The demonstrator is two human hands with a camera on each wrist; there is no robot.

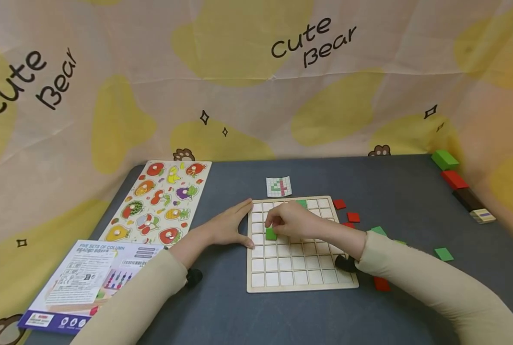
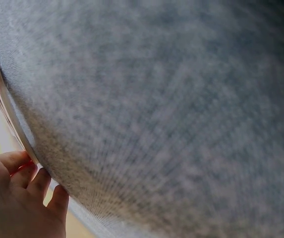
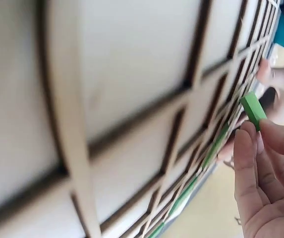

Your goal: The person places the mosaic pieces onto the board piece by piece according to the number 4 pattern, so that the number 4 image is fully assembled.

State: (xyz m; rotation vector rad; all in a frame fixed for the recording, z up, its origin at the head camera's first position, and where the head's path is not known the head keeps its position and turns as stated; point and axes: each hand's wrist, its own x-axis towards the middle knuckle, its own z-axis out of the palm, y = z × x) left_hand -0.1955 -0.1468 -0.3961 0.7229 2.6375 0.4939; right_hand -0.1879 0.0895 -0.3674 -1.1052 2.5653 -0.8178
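Note:
A wooden grid board (image 1: 301,289) with white cells lies on the dark table. My right hand (image 1: 293,219) is over its left part and pinches a green square tile (image 1: 271,234) between thumb and fingers. In the right wrist view that green tile (image 3: 254,110) is held tilted, apart from the grid. My left hand (image 1: 227,224) touches the board's left edge with thumb and fingers spread; the left wrist view shows its fingers (image 2: 47,183) along the rim. Another green tile (image 1: 301,203) sits in the top row. My right hand hides part of the grid.
A small pattern card (image 1: 279,187) lies behind the board. Loose red tiles (image 1: 353,217) and green tiles (image 1: 444,254) lie to the right, some behind my sleeve. Colored blocks (image 1: 455,179) line the right edge. A fruit puzzle board (image 1: 161,203) and a printed box (image 1: 88,282) are at left.

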